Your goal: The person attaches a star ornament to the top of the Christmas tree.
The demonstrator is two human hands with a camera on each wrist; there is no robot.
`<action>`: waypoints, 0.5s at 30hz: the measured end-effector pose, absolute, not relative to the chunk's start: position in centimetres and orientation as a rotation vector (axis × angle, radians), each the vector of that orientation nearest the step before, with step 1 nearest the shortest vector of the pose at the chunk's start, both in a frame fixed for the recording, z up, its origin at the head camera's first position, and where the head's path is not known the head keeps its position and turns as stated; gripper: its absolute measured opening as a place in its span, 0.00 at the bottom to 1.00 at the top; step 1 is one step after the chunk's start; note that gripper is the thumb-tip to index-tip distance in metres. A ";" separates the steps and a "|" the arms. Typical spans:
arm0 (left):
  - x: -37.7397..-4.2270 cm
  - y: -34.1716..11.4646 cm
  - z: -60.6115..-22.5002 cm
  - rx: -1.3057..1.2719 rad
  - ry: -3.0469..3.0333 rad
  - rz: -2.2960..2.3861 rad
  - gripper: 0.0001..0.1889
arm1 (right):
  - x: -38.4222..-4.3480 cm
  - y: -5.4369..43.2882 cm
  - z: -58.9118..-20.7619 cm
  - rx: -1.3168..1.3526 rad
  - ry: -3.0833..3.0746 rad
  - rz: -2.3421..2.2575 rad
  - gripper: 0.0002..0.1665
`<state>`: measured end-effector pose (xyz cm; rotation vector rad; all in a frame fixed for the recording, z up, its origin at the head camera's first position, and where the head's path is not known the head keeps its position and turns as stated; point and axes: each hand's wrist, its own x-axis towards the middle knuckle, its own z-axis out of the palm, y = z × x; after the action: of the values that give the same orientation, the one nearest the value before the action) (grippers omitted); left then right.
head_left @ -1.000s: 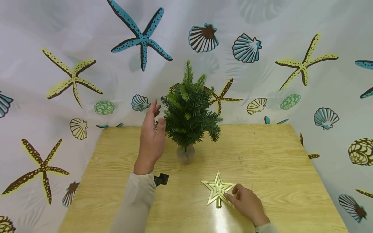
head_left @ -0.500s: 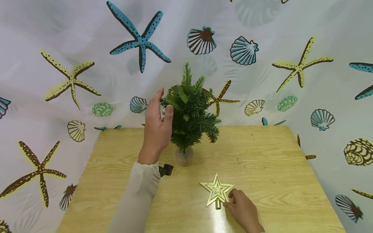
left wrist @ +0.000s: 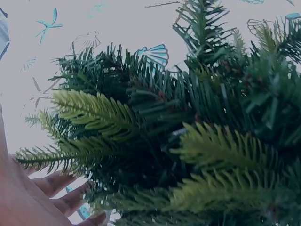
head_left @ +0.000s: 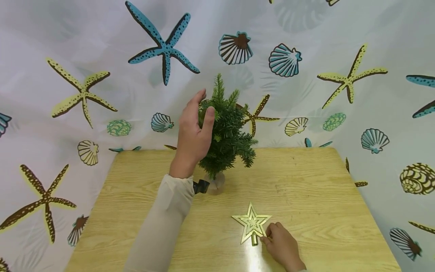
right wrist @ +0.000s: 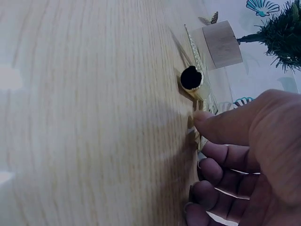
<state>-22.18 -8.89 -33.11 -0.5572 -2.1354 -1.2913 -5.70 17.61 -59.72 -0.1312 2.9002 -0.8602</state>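
A small artificial Christmas tree (head_left: 231,132) stands on a round wooden base (head_left: 216,184). My left hand (head_left: 194,138) is upright at the tree's left side, thumb apart from the fingers, and overlaps the foliage in the head view. The left wrist view has green branches (left wrist: 155,122) close by, with fingertips partly behind them. On the table lies a gold star tree topper (head_left: 252,223), its hollow socket (right wrist: 191,78) facing the near side. My right hand (head_left: 281,243) pinches the star's lower right point between thumb and curled fingers.
The pale wooden table (head_left: 316,211) stands against a white curtain (head_left: 289,22) printed with starfish and shells. A black wrist-worn device (head_left: 201,186) sticks out from the left sleeve (head_left: 163,223).
My left hand has moved right and up, farther over the tree's left side. My right hand has slid slightly lower along the star's right edge; the star stays in nearly the same place.
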 end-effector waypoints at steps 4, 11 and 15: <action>-22.4 -8.3 -32.7 -0.560 -2.140 -1.279 0.32 | -5.7 17.6 -59.8 -0.103 2.893 -0.896 0.14; -23.0 -7.6 -32.2 -0.547 -2.112 -1.255 0.25 | -5.7 17.9 -59.6 -0.044 2.845 -0.970 0.14; -23.3 -7.4 -31.7 -0.561 -2.076 -1.232 0.23 | -5.8 18.2 -59.5 -0.050 2.770 -1.045 0.14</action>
<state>-23.27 -7.36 -31.71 -0.5608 -2.0764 -1.2322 -5.82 18.19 -59.52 -0.0499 2.7698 -1.0448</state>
